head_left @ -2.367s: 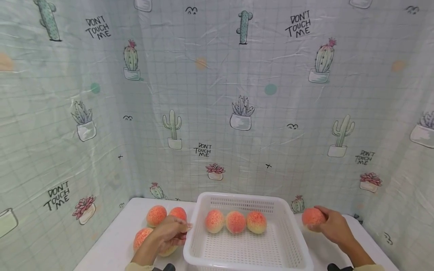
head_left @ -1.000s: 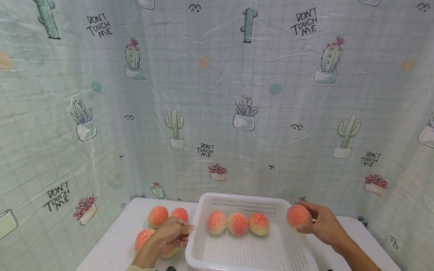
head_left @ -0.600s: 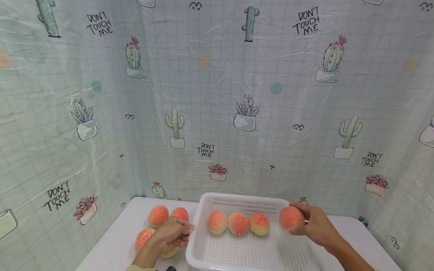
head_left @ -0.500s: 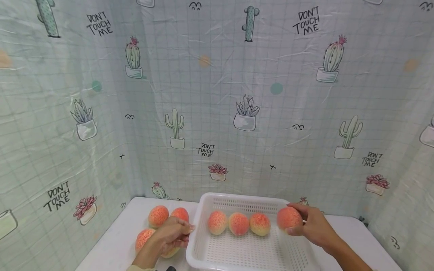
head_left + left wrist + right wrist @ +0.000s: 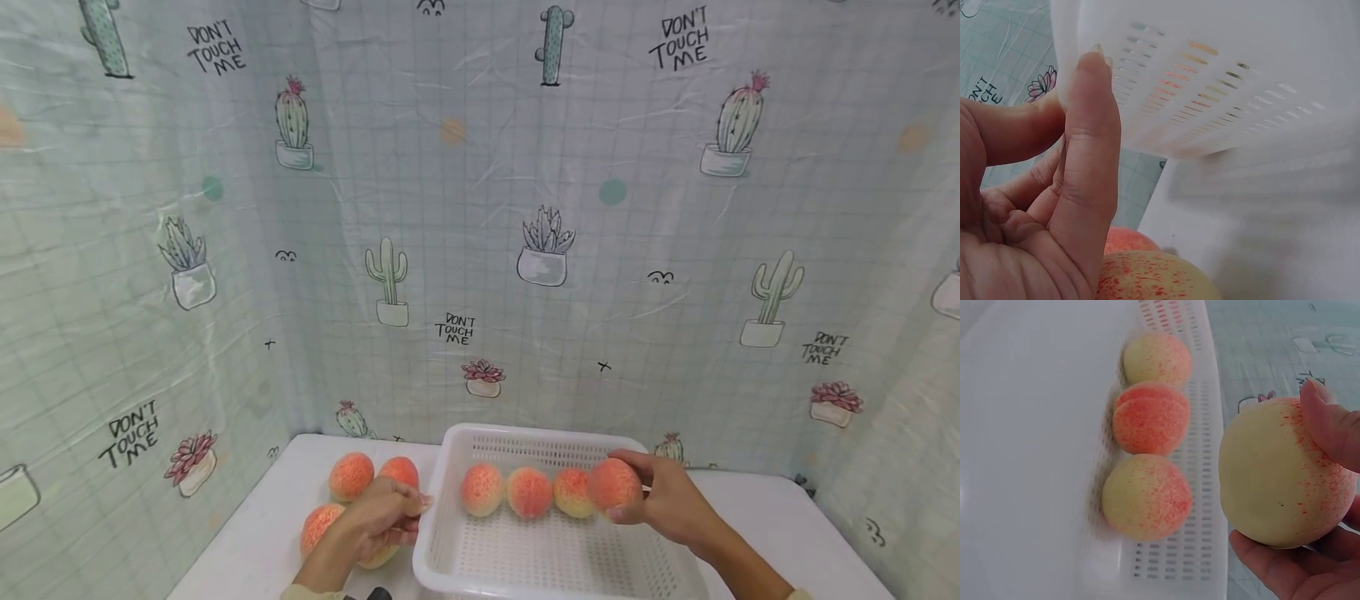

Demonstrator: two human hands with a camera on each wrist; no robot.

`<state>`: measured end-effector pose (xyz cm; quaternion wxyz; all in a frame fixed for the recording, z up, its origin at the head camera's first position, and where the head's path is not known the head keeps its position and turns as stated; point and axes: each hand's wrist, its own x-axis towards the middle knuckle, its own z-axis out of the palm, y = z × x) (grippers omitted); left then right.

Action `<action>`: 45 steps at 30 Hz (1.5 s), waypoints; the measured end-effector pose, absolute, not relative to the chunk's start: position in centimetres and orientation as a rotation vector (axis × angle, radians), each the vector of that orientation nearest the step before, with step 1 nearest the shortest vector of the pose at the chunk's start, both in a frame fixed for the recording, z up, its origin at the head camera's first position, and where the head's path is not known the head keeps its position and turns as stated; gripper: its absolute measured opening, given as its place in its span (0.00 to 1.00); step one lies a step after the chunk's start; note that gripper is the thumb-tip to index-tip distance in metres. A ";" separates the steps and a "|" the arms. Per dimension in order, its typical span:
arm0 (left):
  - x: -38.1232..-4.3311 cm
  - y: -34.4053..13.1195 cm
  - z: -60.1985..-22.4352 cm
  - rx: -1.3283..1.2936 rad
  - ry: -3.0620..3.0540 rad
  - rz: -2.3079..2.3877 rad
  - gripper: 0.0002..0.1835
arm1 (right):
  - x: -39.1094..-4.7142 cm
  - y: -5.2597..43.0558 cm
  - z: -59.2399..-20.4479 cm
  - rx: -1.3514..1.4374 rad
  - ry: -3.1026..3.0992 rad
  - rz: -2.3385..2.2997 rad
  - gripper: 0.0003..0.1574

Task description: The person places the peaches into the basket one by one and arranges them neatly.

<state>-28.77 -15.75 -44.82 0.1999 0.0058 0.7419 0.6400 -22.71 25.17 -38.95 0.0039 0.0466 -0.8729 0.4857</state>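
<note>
A white perforated plastic basket (image 5: 547,554) stands on the white table with three red-and-yellow peaches in a row inside, the middle peach (image 5: 530,492) among them. My right hand (image 5: 667,498) grips another peach (image 5: 613,485) over the basket, beside the row's right end. In the right wrist view that held peach (image 5: 1282,472) sits between thumb and fingers. My left hand (image 5: 382,515) pinches the basket's left rim between thumb and finger, as the left wrist view shows at the rim (image 5: 1072,37).
Left of the basket, several more peaches lie on the table (image 5: 255,533), among them a back-left peach (image 5: 351,476); one is partly hidden under my left hand. A cactus-print curtain (image 5: 480,208) encloses the table at the back and sides.
My right hand has carried its peach leftward from beside the basket, across the right rim, to the row's right end. The left hand has stayed on the rim.
</note>
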 end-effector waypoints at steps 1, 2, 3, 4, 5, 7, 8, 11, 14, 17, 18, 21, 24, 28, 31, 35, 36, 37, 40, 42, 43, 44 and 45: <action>-28.8 -15.7 -44.8 0.013 2.075 1.788 0.09 | -22.7 25.0 -38.9 0.152 -2.736 1.525 0.55; -28.8 -15.7 -44.8 0.012 2.074 1.788 0.09 | -22.8 24.8 -38.9 0.154 -2.739 1.523 0.54; -28.9 -15.7 -44.8 0.015 2.075 1.790 0.09 | -22.8 24.7 -38.8 0.160 -2.745 1.515 0.54; -28.9 -15.7 -44.8 0.017 2.074 1.790 0.09 | -22.8 24.6 -38.8 0.158 -2.751 1.505 0.54; -28.9 -15.7 -44.8 0.016 2.074 1.790 0.09 | -22.9 24.4 -38.7 0.152 -2.756 1.488 0.54; -28.9 -15.6 -44.9 0.020 2.071 1.798 0.09 | -23.1 24.2 -38.6 0.136 -2.767 1.449 0.54; -29.0 -15.7 -44.9 0.020 2.070 1.800 0.09 | -23.2 24.1 -38.5 0.129 -2.771 1.428 0.54; -29.0 -15.7 -45.0 0.014 2.073 1.796 0.09 | -23.4 24.0 -38.4 0.128 -2.781 1.385 0.53; -29.0 -15.7 -45.1 0.017 2.072 1.793 0.09 | -23.6 24.1 -38.5 0.126 -2.798 1.368 0.53; -28.9 -15.8 -45.1 0.029 2.063 1.802 0.09 | -23.7 24.2 -38.6 0.101 -2.817 1.359 0.53; -28.9 -15.8 -45.1 0.028 2.061 1.804 0.09 | -23.8 24.2 -38.6 0.095 -2.821 1.361 0.53; -28.8 -15.7 -45.0 0.018 2.064 1.803 0.09 | -23.9 24.3 -38.7 0.083 -2.832 1.357 0.53; -28.8 -15.7 -45.0 0.008 2.069 1.798 0.09 | -24.2 24.4 -38.8 0.075 -2.845 1.337 0.53; -28.8 -15.8 -45.0 0.018 2.068 1.802 0.08 | -24.5 24.6 -38.9 0.062 -2.868 1.293 0.53; -28.7 -15.8 -45.0 0.043 2.070 1.811 0.08 | -24.6 24.7 -38.9 0.072 -2.877 1.283 0.53; -28.7 -15.8 -45.0 0.070 2.074 1.819 0.08 | -24.7 24.8 -38.9 0.090 -2.887 1.270 0.53; -28.7 -15.7 -45.0 0.072 2.074 1.819 0.08 | -24.8 24.8 -38.9 0.093 -2.891 1.259 0.52; -28.7 -15.8 -45.0 0.073 2.074 1.818 0.07 | -24.9 24.8 -38.9 0.096 -2.895 1.248 0.52; -28.7 -15.8 -45.0 0.069 2.074 1.816 0.07 | -25.1 24.7 -39.0 0.095 -2.910 1.209 0.49; -28.7 -15.8 -45.0 0.065 2.074 1.814 0.08 | -25.3 24.7 -39.0 0.082 -2.920 1.188 0.48; -28.7 -15.8 -45.1 0.061 2.074 1.813 0.08 | -25.4 24.6 -39.1 0.075 -2.925 1.180 0.47; -28.7 -15.8 -45.1 0.058 2.075 1.811 0.08 | -25.5 24.6 -39.2 0.076 -2.933 1.167 0.47; -28.7 -15.9 -45.1 0.055 2.076 1.809 0.08 | -25.6 24.6 -39.2 0.076 -2.941 1.150 0.46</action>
